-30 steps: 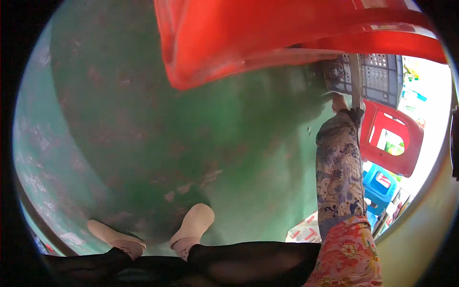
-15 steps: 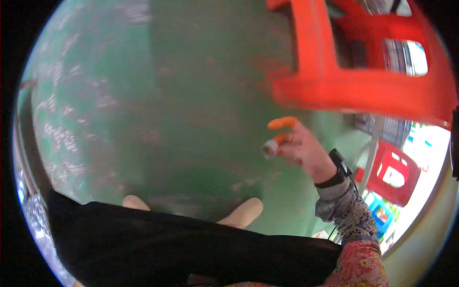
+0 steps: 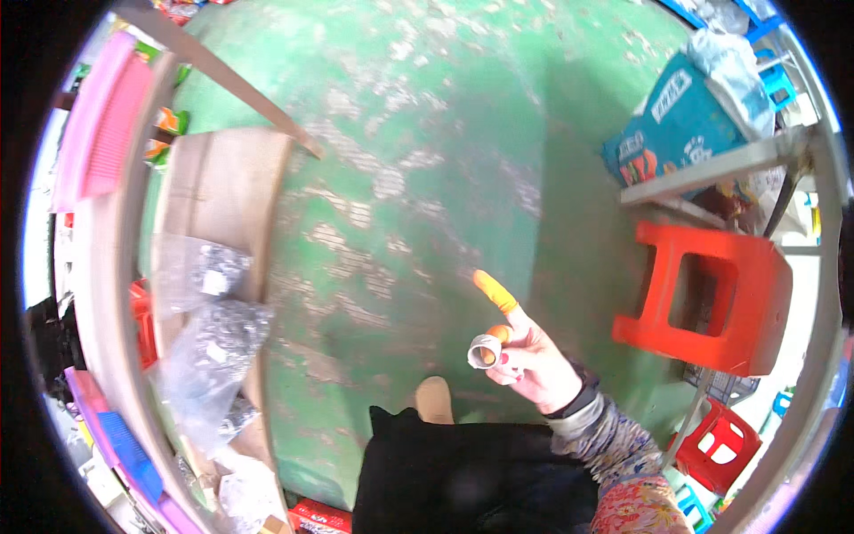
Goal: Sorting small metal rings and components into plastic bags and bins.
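Near the middle, above the green floor [image 3: 427, 258], is my right hand [image 3: 534, 360], in a flowered sleeve [image 3: 614, 463] with a black band at the wrist. Orange finger cots cover at least two of its fingertips. Thumb and a bent finger pinch a short whitish ring [image 3: 481, 353] with a hollow centre, possibly a small roll of tape. The index finger [image 3: 495, 292] points out straight, away from the ring. My left hand is out of view.
A red plastic stool [image 3: 756, 307] stands to the right, below a teal bag [image 3: 672, 129] and a grey metal frame [image 3: 712, 169]. On the left, clear plastic bags [image 3: 209, 365] of dark items lie on a brown board [image 3: 218, 182], near pink baskets [image 3: 107, 125].
The view has swung, bringing the left-hand board and bags in. The red stool now appears smaller and lower on the right. My right hand keeps its hold on the ring, index finger now extended.
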{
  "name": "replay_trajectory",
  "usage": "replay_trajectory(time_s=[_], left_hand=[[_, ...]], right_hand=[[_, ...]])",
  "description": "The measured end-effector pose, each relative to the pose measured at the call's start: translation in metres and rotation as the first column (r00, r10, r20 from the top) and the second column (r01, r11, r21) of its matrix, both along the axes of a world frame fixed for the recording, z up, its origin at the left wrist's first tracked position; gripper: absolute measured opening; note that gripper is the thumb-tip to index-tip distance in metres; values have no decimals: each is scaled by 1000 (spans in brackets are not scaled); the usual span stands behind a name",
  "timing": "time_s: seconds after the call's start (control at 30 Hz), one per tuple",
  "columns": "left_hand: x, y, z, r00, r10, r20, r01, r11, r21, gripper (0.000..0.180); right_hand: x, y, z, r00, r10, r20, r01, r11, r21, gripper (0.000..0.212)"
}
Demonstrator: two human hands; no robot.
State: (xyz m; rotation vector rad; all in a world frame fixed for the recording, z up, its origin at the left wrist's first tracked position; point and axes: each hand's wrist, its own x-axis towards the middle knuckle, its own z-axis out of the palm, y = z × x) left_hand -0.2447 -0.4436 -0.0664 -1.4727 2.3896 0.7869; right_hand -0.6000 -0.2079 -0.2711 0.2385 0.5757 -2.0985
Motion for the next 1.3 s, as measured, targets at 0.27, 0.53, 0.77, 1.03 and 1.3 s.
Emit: replay_trajectory(time_s=[0.27, 0.53, 0.77, 1.03, 1.3], left_hand=[[-88, -35, 133, 958, 171, -231, -39, 874, 485, 25], [-271, -29, 251, 765, 338, -548, 460, 307, 833, 33], [-386, 8, 306, 551, 140, -823, 682, 492, 540, 38], [-520, 45, 338, 355, -106, -929, 752, 622, 216, 67], [-657, 69, 326, 250, -23, -968, 769, 612, 184, 61]], right_hand=[[25, -92, 240, 835, -147, -530, 398, 827, 398, 99], [-10, -79, 441, 148, 347, -926, 556, 745, 368, 45], [-96, -47, 500, 161, 249, -955, 660, 693, 292, 32], [-232, -9, 562, 793, 194, -577, 37, 931, 364, 30], [-347, -8, 543, 607, 120, -785, 392, 814, 428, 40]])
